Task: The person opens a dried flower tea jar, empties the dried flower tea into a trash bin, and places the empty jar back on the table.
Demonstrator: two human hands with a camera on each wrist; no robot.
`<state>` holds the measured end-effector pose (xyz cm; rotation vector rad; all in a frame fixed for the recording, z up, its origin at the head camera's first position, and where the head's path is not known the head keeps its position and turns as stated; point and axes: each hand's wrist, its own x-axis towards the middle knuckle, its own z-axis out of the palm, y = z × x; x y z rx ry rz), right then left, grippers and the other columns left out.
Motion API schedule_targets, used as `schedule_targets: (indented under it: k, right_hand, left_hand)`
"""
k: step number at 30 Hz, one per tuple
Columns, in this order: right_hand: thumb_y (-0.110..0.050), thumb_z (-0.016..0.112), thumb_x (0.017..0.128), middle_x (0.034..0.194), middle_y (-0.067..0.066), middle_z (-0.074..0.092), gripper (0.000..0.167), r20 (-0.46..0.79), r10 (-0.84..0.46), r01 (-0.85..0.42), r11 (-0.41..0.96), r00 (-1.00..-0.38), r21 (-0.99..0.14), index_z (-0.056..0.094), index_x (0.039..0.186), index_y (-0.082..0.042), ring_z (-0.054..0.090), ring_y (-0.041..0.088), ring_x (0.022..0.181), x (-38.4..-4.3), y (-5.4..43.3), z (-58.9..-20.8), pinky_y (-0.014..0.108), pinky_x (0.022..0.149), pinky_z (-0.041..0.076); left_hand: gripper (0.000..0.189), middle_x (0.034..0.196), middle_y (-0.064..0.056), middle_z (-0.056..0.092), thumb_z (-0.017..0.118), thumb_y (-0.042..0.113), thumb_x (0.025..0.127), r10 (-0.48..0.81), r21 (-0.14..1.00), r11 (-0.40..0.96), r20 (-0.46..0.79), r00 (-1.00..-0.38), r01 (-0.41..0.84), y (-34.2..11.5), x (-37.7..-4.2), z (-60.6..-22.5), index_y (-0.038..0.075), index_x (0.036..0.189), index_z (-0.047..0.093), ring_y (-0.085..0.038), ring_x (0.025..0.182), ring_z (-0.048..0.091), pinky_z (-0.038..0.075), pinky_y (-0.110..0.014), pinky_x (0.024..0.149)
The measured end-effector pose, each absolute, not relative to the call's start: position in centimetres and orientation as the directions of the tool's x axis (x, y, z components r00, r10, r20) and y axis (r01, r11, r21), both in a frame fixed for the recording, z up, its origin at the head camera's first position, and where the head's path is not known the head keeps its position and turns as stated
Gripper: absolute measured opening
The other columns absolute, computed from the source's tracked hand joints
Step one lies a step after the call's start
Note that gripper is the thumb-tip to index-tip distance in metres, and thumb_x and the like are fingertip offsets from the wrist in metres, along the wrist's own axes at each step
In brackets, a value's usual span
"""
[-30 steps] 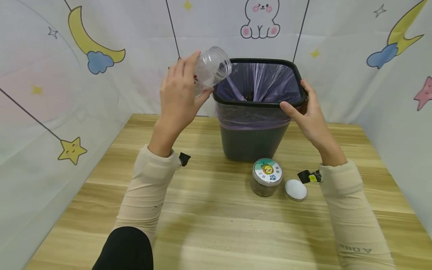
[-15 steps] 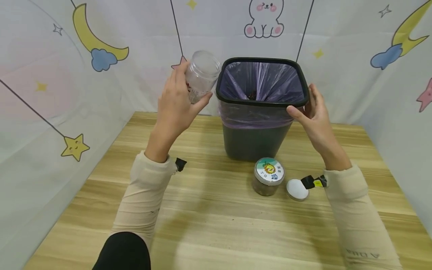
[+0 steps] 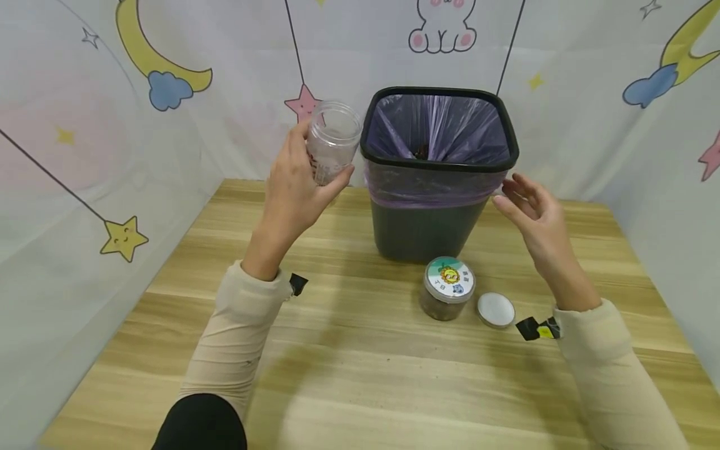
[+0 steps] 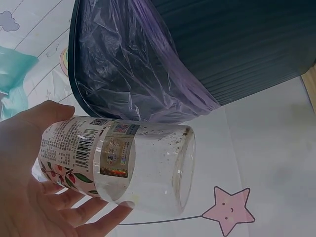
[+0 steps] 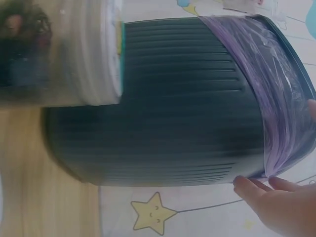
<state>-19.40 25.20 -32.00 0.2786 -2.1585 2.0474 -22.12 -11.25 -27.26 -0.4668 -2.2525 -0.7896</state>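
Note:
My left hand (image 3: 292, 187) grips a clear plastic jar (image 3: 335, 140) with its open mouth up, tilted slightly, left of the trash bin's rim. In the left wrist view a printed label with a barcode covers part of the jar, and dark specks cling inside near its base. The dark grey trash bin (image 3: 424, 231) has a black rim and a purple liner bag (image 3: 427, 190); something dark lies deep inside. Beside the bin's right side is my right hand (image 3: 537, 219), fingers loosely bent and holding nothing; the head view shows it just off the rim.
In front of the bin stands a lidded jar (image 3: 447, 287) with a sun picture on top and dark contents. A white round lid (image 3: 496, 310) lies right of it. Small dark crumbs dot the wooden table (image 3: 360, 387). Printed cloth walls (image 3: 247, 94) enclose the table.
The clear jar has swung from tilted toward the bin to nearly upright, lowering slightly to the left. My right hand has let go of the bin's rim and dropped down to the right.

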Motion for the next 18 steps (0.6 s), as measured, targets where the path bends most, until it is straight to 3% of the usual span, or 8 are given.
schedule_targets:
  k: [5,9,18]
  right_hand:
    - [-0.018,0.067,0.097,0.140,0.016,0.051,0.063,0.219,-0.051,-0.223,0.089,-0.974,-0.971,0.039,0.149,0.002,0.051,0.016,0.128,-18.7,25.7,-32.8,0.015,0.096,0.044]
    - [-0.020,0.065,0.098,0.130,0.001,0.060,0.055,0.173,-0.099,-0.189,0.175,-0.980,-0.966,0.046,0.145,0.001,0.058,0.005,0.117,-18.0,26.2,-33.2,0.014,0.094,0.044]
    - [-0.019,0.063,0.100,0.129,-0.002,0.061,0.050,0.133,-0.242,-0.198,0.272,-0.961,-0.942,0.048,0.142,0.004,0.058,0.006,0.116,-16.9,26.5,-34.9,0.016,0.093,0.047]
  left_hand:
    - [0.075,0.120,-0.016,0.057,0.079,0.039,0.084,0.100,0.435,0.719,0.707,-0.700,0.542,-11.7,-21.9,-27.7,0.001,0.136,0.041,-0.032,0.104,0.059,0.051,-0.046,0.084]
    - [0.074,0.121,-0.015,0.056,0.078,0.039,0.084,0.096,0.471,0.695,0.687,-0.720,0.543,-12.1,-21.5,-28.2,0.002,0.136,0.041,-0.031,0.105,0.060,0.052,-0.044,0.083]
    - [0.073,0.120,-0.017,0.056,0.079,0.036,0.084,0.108,0.517,0.662,0.650,-0.752,0.542,-13.1,-20.9,-30.4,0.000,0.134,0.041,-0.031,0.103,0.061,0.055,-0.041,0.077]
